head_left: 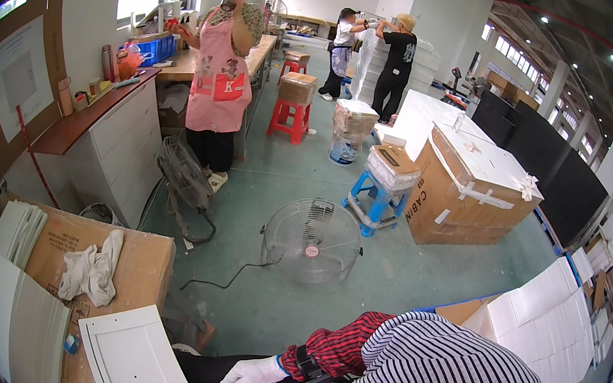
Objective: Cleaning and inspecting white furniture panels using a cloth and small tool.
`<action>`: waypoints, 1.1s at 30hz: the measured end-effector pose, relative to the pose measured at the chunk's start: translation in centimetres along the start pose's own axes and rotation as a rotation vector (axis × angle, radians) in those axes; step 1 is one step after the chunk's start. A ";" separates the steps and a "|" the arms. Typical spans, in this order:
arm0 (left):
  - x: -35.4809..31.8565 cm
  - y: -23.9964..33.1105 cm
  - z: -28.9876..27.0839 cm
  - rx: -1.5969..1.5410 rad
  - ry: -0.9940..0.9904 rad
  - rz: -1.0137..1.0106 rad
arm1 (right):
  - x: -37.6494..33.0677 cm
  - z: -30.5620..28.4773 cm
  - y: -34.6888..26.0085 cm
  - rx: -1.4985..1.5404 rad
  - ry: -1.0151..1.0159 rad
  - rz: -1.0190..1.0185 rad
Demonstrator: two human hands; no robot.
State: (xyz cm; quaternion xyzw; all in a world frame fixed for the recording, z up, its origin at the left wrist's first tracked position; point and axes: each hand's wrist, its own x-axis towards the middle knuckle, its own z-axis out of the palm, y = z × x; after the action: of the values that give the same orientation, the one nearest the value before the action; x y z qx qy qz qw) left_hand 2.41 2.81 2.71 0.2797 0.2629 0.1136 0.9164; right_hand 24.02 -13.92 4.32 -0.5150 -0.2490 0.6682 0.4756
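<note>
Grip: gloved hand flat, holding nothing | white panel edge beside | floor open

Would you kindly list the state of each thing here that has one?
White curved panel: lying flat on the cardboard box, near edge under the gloved hand.
Gloved hand: resting by the panel's corner.
Floor fan: standing upright; spinning or not, cannot tell.
White cloth: crumpled on the box.
Large carton: taped shut.

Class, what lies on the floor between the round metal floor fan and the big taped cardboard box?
In the head view, a blue plastic stool carrying a wrapped carton stands between the round metal floor fan and the big taped cardboard box.
</note>
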 end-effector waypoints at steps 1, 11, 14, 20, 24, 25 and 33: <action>0.1 0.0 -0.1 -0.016 -0.002 -0.009 | 0.1 -0.1 0.1 0.001 0.000 0.000; 0.0 0.2 0.7 0.045 -0.030 0.056 | 0.2 -0.2 0.2 0.026 0.000 -0.021; 0.1 0.1 0.3 0.082 -0.083 0.098 | 0.0 -0.2 0.2 0.019 -0.009 -0.049; 0.8 -0.2 -0.6 0.018 -0.052 0.060 | -0.3 0.1 -0.2 0.018 -0.002 -0.053; 0.9 -0.3 -1.1 -0.064 -0.074 0.051 | 0.1 -0.1 0.4 0.020 0.030 -0.050; 0.9 -0.2 -1.1 -0.063 -0.076 0.050 | 0.2 -0.1 0.5 0.021 0.031 -0.052; 0.2 0.2 0.6 -0.091 -0.167 0.109 | 0.1 0.1 0.2 0.072 0.035 -0.048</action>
State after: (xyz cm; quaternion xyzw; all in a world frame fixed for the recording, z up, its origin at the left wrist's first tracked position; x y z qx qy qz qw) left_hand 2.89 2.78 3.20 0.2602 0.1646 0.1512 0.9393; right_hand 23.86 -13.86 4.17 -0.5032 -0.2289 0.6559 0.5141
